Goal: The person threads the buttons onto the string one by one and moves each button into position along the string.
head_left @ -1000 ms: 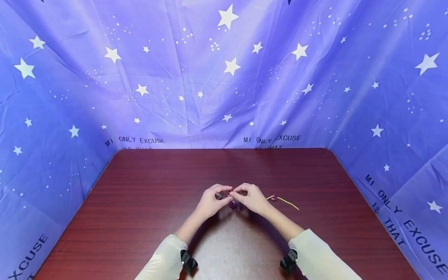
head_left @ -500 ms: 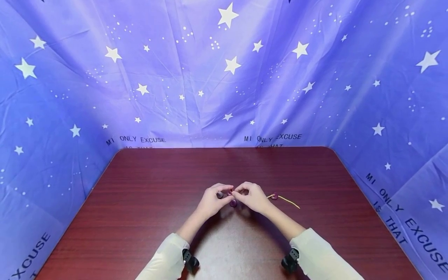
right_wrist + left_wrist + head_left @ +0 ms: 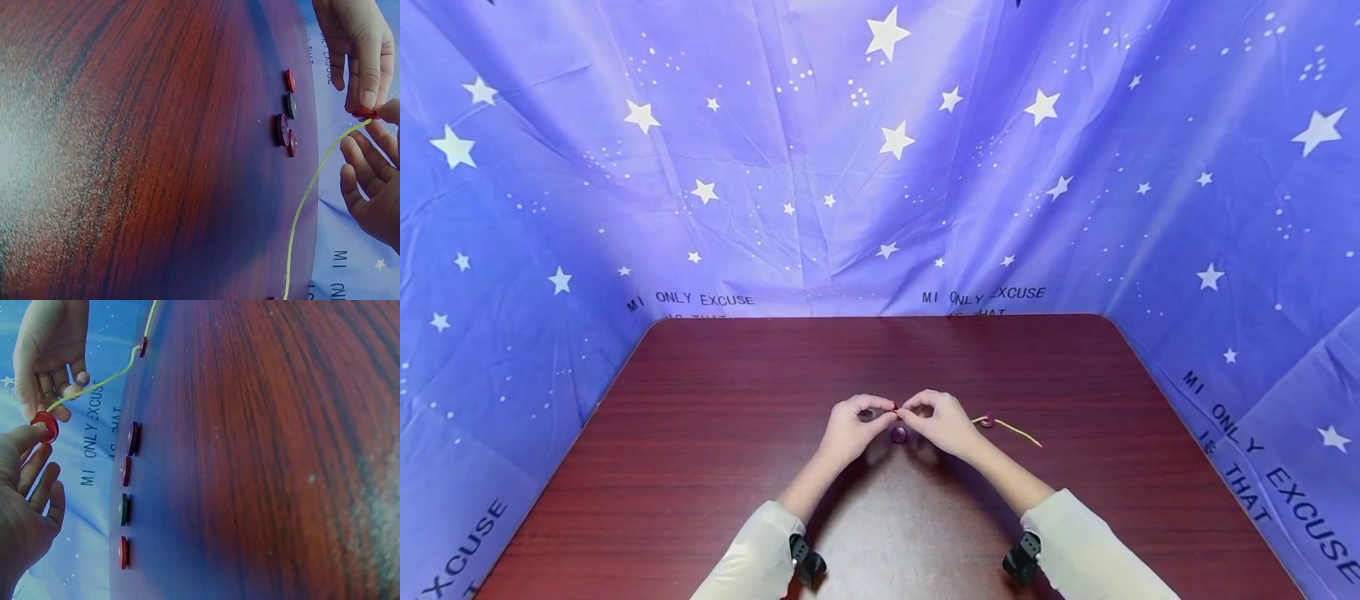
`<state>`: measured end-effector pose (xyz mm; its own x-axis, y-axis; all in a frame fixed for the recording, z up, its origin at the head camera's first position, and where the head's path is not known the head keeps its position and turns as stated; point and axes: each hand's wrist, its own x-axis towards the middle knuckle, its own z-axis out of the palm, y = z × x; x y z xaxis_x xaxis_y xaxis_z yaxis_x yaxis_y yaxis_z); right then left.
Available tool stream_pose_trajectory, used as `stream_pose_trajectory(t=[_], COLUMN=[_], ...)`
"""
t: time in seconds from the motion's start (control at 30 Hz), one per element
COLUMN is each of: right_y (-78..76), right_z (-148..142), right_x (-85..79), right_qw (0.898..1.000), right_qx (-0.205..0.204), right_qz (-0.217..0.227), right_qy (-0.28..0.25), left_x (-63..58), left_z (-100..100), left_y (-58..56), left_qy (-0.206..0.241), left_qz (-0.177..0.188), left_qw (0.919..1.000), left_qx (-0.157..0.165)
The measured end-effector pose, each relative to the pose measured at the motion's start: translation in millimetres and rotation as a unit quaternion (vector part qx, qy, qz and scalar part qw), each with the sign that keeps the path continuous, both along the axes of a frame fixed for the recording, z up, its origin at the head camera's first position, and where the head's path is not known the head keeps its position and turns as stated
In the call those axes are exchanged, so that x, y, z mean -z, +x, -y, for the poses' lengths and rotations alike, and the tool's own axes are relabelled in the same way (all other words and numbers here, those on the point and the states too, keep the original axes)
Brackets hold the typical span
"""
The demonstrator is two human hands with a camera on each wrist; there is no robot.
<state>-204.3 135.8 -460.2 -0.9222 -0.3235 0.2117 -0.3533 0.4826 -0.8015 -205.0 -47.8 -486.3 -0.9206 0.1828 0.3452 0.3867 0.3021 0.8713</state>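
Note:
Above the table, my left hand (image 3: 850,429) pinches a red button (image 3: 50,428) between thumb and fingers. My right hand (image 3: 938,425) meets it fingertip to fingertip, pinching a yellow string (image 3: 306,194) right at the button's face. The other fingers of both hands are loosely bent. From the button the string runs down to another reddish button (image 3: 988,421) on the table, which it passes through, and its tail lies to the right. In the head view the fingers cover most of the held button.
Under the hands, several loose buttons lie in a row on the dark red wooden table (image 3: 760,358): a purple one (image 3: 133,439), a red one (image 3: 126,472), a dark green one (image 3: 124,509) and another red one (image 3: 124,553). A starry blue cloth (image 3: 820,150) surrounds the table.
My left hand has shifted slightly and its fingertips have come closer to the right ones. The dark button behind that hand is now more hidden. The right hand has hardly moved.

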Motion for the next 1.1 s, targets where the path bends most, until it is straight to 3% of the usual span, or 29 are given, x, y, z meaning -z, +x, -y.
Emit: stream_pose_trajectory(t=[0.57, 0.83, 1.1], right_y=[2.3, 3.3, 3.3], right_z=[-1.8, -3.1, -3.6], right_x=[1.5, 1.1, 4.4], right_qw=[1.000, 1.000, 0.999], right_qx=[0.000, 0.001, 0.010], right_qz=[0.000, -0.004, -0.018], right_qy=[0.001, 0.008, 0.031], left_x=[2.5, 3.1, 0.9], left_z=[-4.0, -1.4, -0.2], left_y=[0.1, 0.5, 1.5], left_qy=[-0.006, -0.014, -0.030], left_qz=[0.010, -0.007, 0.019], left_qw=[0.9998, 0.9996, 0.9991], left_qx=[0.015, 0.025, 0.025])
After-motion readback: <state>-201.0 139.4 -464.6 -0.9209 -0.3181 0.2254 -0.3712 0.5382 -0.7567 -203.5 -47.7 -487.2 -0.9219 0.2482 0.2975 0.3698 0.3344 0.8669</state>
